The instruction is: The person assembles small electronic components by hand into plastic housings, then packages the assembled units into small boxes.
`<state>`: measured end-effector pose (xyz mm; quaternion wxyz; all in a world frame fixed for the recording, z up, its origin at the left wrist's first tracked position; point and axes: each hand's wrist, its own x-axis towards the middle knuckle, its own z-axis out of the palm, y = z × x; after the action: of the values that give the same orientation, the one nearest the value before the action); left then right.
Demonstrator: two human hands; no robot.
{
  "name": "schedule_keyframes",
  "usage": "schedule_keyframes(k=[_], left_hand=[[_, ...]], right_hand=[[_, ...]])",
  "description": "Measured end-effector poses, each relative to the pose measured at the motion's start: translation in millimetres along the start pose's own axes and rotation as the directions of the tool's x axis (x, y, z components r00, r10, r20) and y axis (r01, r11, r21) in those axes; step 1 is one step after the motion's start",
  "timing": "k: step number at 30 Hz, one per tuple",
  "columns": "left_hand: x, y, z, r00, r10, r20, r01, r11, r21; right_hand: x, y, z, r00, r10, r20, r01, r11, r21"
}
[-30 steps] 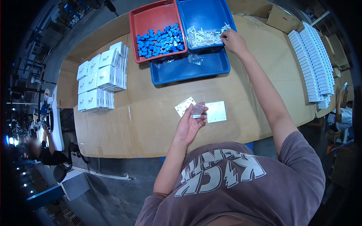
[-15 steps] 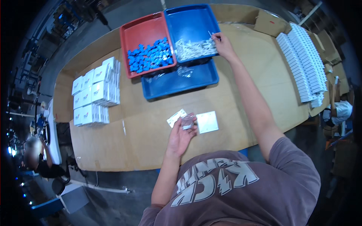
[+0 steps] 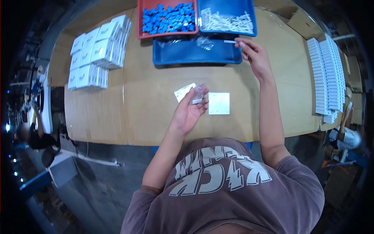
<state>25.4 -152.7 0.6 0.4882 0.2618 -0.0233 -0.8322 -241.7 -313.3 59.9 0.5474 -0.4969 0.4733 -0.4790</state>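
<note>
My left hand (image 3: 187, 115), palm up, pinches a small clear plastic bag (image 3: 198, 93) with something whitish at its bottom. Between the fingertips of my right hand (image 3: 256, 59) is a thin white stick (image 3: 229, 41), held level over the right end of the lower blue tray (image 3: 183, 54). A white square box or card (image 3: 219, 103) lies just right of my left hand. Behind that hand, a printed white paper (image 3: 184, 91) lies at a slant, partly covered by the fingers.
A red tray (image 3: 167, 34) holds many blue plastic pieces (image 3: 163, 18). Beside it, a blue tray (image 3: 254, 17) holds a heap of white pieces (image 3: 226, 21). White boxes (image 3: 93, 50) are stacked at left, with long stacks (image 3: 325, 78) at right. Other people are at both sides.
My right hand has drawn back from the heap of white pieces toward me, bringing the stick. The view has shifted, so the trays sit higher. My left hand still holds the bag.
</note>
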Motion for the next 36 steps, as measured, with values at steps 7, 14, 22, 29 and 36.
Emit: schedule_keyframes(k=[7,14,22,29,36], left_hand=[[0,0,1,1.0,0.014,-0.011,-0.014,0.999,0.051],[-3,-1,4,0.999,-0.052,-0.011,0.052,0.998,0.044],[-4,-3,-3,0.998,-0.069,0.006,0.068,0.997,0.04],[-3,-2,-8,0.997,-0.07,0.01,0.069,0.996,0.049],[-3,0,-7,0.998,-0.057,-0.003,0.057,0.996,0.071]], right_hand=[[-58,21,38,0.985,0.125,0.12,-0.112,0.987,-0.115],[-61,27,59,0.959,0.071,0.275,-0.051,0.996,-0.079],[-60,18,79,0.841,0.213,0.498,-0.106,0.966,-0.235],[-54,28,84,0.793,0.028,0.608,0.15,0.959,-0.241],[-54,21,84,0.783,0.102,0.613,0.097,0.954,-0.282]])
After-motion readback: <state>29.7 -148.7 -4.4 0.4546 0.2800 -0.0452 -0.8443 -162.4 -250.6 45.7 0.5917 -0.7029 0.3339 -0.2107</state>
